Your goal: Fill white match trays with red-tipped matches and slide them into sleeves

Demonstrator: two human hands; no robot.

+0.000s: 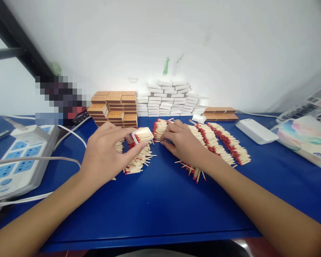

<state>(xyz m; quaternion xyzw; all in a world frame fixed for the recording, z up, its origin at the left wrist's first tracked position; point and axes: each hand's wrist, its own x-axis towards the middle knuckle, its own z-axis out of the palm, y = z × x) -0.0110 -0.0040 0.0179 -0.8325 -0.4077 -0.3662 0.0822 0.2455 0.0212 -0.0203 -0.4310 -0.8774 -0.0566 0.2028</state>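
My left hand [104, 153] grips a small white matchbox tray [150, 137] between thumb and fingers, tilted, with several red-tipped matches lying in it. Beneath this tray is a loose heap of matches [136, 162], partly covered by the hand. My right hand [180, 141] has its fingers curled together at the edge of another match pile [160, 128]; whatever is between the fingertips is hidden. Rows of matches [231, 144] with red heads fan out to the right of that hand, and more matches [196, 175] lie below its wrist.
Against the wall stand stacked orange matchboxes [115, 103], piled white trays [171, 100] and more brown boxes [220, 113]. A white power strip [46, 162] with cables lies left on the blue table [149, 214]. At right are a white device [256, 132] and a tissue pack [307, 137].
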